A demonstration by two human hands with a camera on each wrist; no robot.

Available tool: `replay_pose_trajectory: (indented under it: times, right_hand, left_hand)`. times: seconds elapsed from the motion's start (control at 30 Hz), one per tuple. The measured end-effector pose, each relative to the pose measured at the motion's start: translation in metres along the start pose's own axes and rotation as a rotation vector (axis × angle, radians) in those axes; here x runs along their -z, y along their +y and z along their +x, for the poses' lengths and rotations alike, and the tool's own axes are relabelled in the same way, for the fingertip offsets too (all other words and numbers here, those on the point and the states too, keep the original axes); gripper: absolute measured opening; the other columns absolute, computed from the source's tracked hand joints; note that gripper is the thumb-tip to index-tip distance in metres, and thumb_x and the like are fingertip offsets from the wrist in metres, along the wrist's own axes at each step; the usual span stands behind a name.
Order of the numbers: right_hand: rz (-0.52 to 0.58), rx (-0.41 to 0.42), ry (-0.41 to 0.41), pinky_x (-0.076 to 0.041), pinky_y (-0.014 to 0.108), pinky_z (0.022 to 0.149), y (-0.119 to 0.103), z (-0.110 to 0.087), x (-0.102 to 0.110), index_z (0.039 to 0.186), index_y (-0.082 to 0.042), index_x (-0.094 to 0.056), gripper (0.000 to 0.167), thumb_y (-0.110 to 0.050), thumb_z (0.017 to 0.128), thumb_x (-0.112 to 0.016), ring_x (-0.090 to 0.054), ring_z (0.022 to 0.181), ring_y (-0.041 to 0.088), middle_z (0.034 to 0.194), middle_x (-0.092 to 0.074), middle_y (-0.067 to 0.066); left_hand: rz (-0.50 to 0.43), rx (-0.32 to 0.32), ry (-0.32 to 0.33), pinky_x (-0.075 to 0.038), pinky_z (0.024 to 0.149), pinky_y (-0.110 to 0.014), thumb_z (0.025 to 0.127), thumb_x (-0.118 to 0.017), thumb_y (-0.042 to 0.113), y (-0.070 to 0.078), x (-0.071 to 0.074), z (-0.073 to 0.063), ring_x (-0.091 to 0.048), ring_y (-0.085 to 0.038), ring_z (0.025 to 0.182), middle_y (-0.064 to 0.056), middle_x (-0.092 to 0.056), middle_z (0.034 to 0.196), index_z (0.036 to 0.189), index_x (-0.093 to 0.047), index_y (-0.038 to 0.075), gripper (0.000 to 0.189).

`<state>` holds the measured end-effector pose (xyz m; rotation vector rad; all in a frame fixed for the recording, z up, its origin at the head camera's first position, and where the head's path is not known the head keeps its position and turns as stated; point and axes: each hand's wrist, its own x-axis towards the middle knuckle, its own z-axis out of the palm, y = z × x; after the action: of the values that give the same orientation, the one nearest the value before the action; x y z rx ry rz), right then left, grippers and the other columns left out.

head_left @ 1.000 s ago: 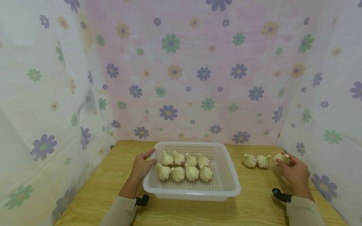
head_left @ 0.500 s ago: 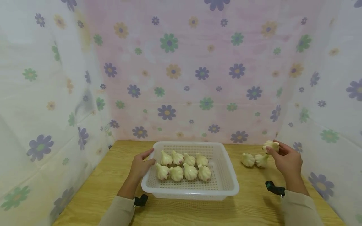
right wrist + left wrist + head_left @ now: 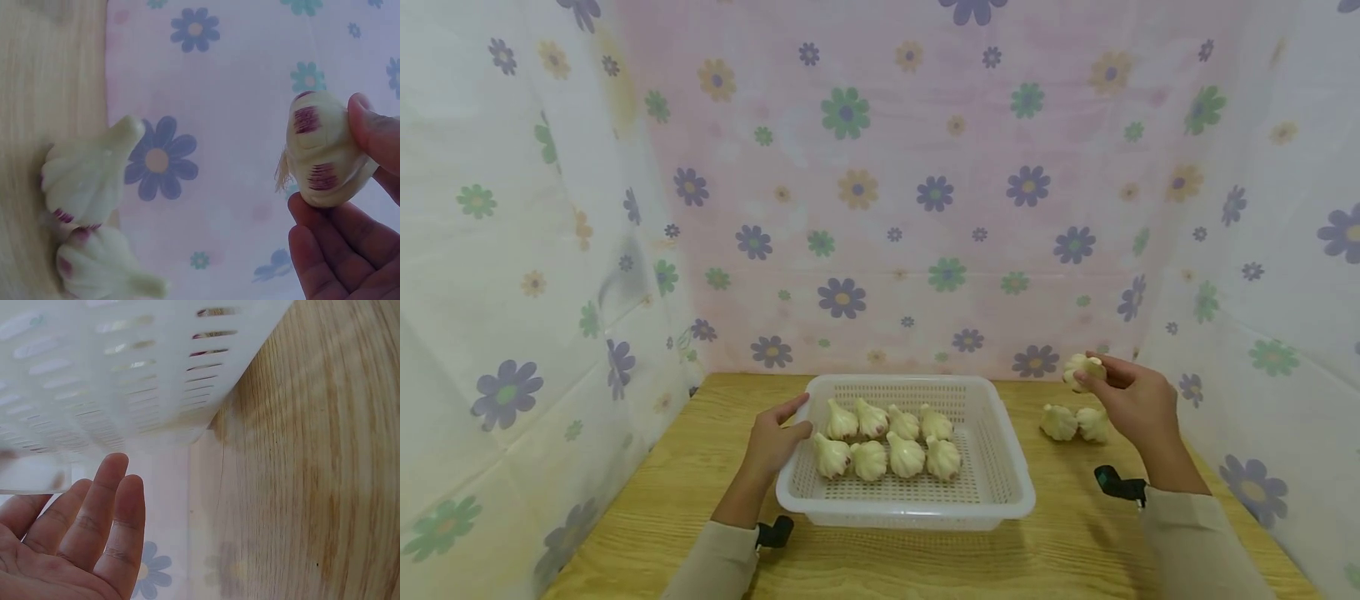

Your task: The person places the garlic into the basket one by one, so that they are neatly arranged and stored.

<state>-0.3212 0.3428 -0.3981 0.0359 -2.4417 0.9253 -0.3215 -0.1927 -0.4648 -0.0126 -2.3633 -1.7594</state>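
My right hand pinches a pale garlic bulb between thumb and fingers, raised above the table. In the right wrist view this garlic bulb shows purple streaks and a tuft of roots. Two more garlic bulbs, one left and one right, lie side by side on the table below. My left hand holds the left rim of a white plastic basket, its thumb and index finger at the edge. Several garlic bulbs sit inside in two rows. In the left wrist view, the other fingers extend beside the slotted wall.
The wooden table carries the basket near its middle. Flowered cloth hangs behind the table and along both sides. Dark camera mounts are strapped at both wrists. Inside the basket, bare mesh shows right of the bulbs.
My right hand has lifted the rightmost garlic bulb off the table and carried it left, above the two others. My left hand and the basket stay in place.
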Motion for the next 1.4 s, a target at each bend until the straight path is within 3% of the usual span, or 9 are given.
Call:
replay_pose_trajectory:
  times: [0.07, 0.13, 0.2, 0.3, 0.6, 0.83, 1.0, 1.4]
  right_hand:
    - [-0.005, 0.029, -0.006, -0.052, 0.029, 0.055, -0.007, 0.003, 0.000, 0.142, -0.018, -0.065, 0.060, -0.055, 0.096, -0.066, -0.068, 0.111, 0.042, 0.129, -0.069, 0.024]
    - [-0.009, 0.057, -0.020, -0.057, 0.038, 0.060, -0.013, 0.006, 0.000, 0.141, -0.019, -0.067, 0.057, -0.054, 0.096, -0.065, -0.069, 0.109, 0.042, 0.129, -0.070, 0.024]
    - [-0.012, 0.082, -0.037, -0.060, 0.051, 0.076, -0.019, 0.009, -0.002, 0.140, -0.018, -0.067, 0.056, -0.055, 0.097, -0.065, -0.070, 0.107, 0.041, 0.129, -0.070, 0.023]
    - [0.000, 0.105, -0.065, -0.056, 0.062, 0.084, -0.028, 0.012, -0.004, 0.138, -0.018, -0.069, 0.055, -0.054, 0.097, -0.066, -0.071, 0.105, 0.040, 0.125, -0.073, 0.021]
    - [0.024, 0.178, -0.138, -0.062, 0.043, 0.071, -0.063, 0.021, -0.010, 0.132, -0.022, -0.074, 0.048, -0.053, 0.095, -0.068, -0.075, 0.097, 0.033, 0.115, -0.078, 0.013]
    - [0.037, 0.226, -0.192, -0.063, 0.041, 0.074, -0.081, 0.028, -0.024, 0.128, -0.020, -0.075, 0.044, -0.048, 0.095, -0.070, -0.075, 0.098, 0.029, 0.113, -0.078, 0.011]
    - [0.058, 0.296, -0.177, -0.063, 0.036, 0.070, -0.095, 0.032, -0.036, 0.122, -0.018, -0.078, 0.038, -0.044, 0.094, -0.073, -0.076, 0.096, 0.030, 0.112, -0.079, 0.011]
    - [0.114, 0.456, -0.187, -0.065, 0.038, 0.074, -0.131, 0.026, -0.062, 0.105, -0.017, -0.082, 0.019, -0.029, 0.091, -0.080, -0.076, 0.098, 0.027, 0.113, -0.078, 0.007]
  left_hand:
    - [-0.006, -0.001, -0.006, -0.065, 0.073, -0.038, 0.085, -0.067, 0.009, 0.000, 0.000, -0.001, -0.072, -0.027, 0.103, -0.018, -0.051, 0.155, 0.147, -0.061, 0.018, 0.063]
    - [-0.009, 0.005, -0.006, -0.065, 0.073, -0.038, 0.085, -0.067, 0.009, 0.000, 0.000, -0.002, -0.072, -0.028, 0.104, -0.018, -0.051, 0.156, 0.147, -0.061, 0.018, 0.063]
    - [-0.007, 0.008, -0.006, -0.065, 0.073, -0.038, 0.085, -0.067, 0.010, -0.001, 0.000, -0.002, -0.072, -0.028, 0.104, -0.018, -0.051, 0.156, 0.147, -0.061, 0.018, 0.063]
    - [-0.008, 0.011, -0.002, -0.065, 0.074, -0.038, 0.085, -0.067, 0.010, -0.002, 0.000, -0.002, -0.072, -0.030, 0.106, -0.019, -0.050, 0.156, 0.146, -0.061, 0.019, 0.062]
    - [-0.017, 0.008, 0.000, -0.064, 0.074, -0.037, 0.085, -0.067, 0.010, -0.003, 0.001, 0.000, -0.071, -0.031, 0.109, -0.019, -0.049, 0.157, 0.146, -0.062, 0.020, 0.062]
    - [-0.031, 0.004, 0.001, -0.065, 0.076, -0.041, 0.085, -0.066, 0.009, -0.004, 0.001, 0.000, -0.072, -0.031, 0.109, -0.018, -0.049, 0.156, 0.146, -0.061, 0.019, 0.062]
    - [-0.028, 0.006, 0.011, -0.064, 0.080, -0.044, 0.084, -0.067, 0.009, -0.001, 0.000, -0.001, -0.072, -0.033, 0.112, -0.018, -0.050, 0.156, 0.146, -0.062, 0.018, 0.062]
    - [-0.025, 0.002, 0.002, -0.065, 0.078, -0.045, 0.084, -0.068, 0.009, 0.003, -0.001, -0.002, -0.073, -0.031, 0.106, -0.019, -0.050, 0.156, 0.145, -0.063, 0.017, 0.062]
